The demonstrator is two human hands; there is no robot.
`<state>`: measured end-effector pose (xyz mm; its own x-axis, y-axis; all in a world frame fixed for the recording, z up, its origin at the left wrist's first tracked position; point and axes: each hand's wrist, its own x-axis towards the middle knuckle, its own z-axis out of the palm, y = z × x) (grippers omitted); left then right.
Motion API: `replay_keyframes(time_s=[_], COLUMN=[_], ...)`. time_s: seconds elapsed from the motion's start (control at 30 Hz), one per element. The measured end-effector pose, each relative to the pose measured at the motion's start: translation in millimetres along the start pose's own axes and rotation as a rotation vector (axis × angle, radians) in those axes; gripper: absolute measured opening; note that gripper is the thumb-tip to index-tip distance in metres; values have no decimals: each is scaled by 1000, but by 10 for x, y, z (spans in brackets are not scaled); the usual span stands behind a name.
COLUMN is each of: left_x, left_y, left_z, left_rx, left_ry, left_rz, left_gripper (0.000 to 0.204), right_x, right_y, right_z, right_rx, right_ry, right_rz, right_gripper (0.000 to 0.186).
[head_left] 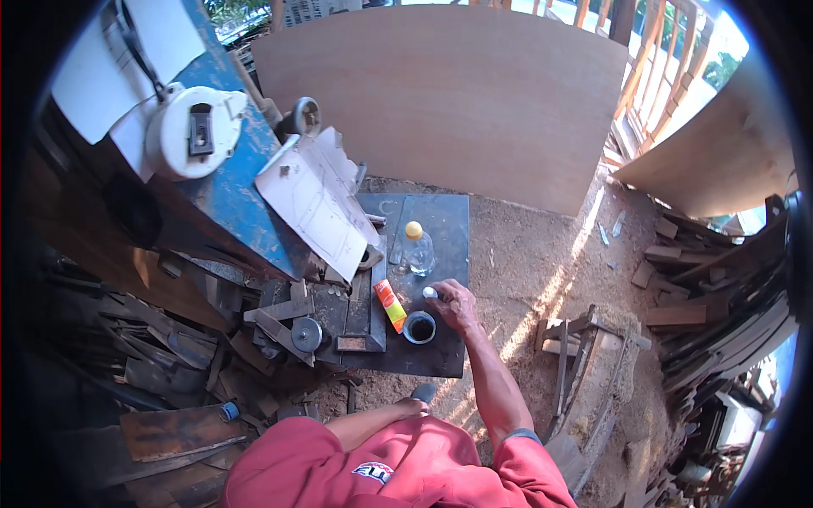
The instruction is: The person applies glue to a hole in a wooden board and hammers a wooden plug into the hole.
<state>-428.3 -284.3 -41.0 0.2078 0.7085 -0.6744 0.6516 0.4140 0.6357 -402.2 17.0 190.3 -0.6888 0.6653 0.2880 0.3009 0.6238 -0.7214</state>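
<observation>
We see a person's right hand (pixel 455 306) over a dark rectangular tabletop (pixel 440 360), its fingers narrowed on a small white rounded piece (pixel 430 292); the piece juts from the fingertips toward the left of the view, above the open mouth of a dark round cup (pixel 418 327) and apart from it; it is too small for us to tell its long axis. The left hand (pixel 412 408) lies low, close to the red shirt (pixel 406 461), beside a flat blue-grey object (pixel 425 392); we cannot tell whether it grips that object.

To the left of the cup and just beside it we find an orange-and-yellow carton (pixel 389 306); its long axis slants from upper left to lower right, the yellow end nearest the cup; beyond the hand we note a clear plastic bottle (pixel 418 256), its yellow cap (pixel 413 230) directed toward the far side of the table.

Left of these we observe a blue-painted machine (pixel 241 182) bearing a white round housing (pixel 196 134); behind the table we see a broad plywood sheet (pixel 440 106); sawdust-strewn ground (pixel 512 245) extends to the right.
</observation>
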Motion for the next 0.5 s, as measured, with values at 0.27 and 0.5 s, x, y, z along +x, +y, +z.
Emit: replay_keyframes(time_s=[0.27,0.5], left_x=[777,1965], left_y=[1989,3439], left_z=[61,924], left_rx=[126,189], left_ry=[-228,184], left_rz=[384,695], left_gripper=[39,32], right_x=[-1193,-3820], right_y=[161,-126], right_z=[-1051,-1766], right_rx=[411,110], right_ry=[591,1174], right_rz=[137,539], right_gripper=[24,31])
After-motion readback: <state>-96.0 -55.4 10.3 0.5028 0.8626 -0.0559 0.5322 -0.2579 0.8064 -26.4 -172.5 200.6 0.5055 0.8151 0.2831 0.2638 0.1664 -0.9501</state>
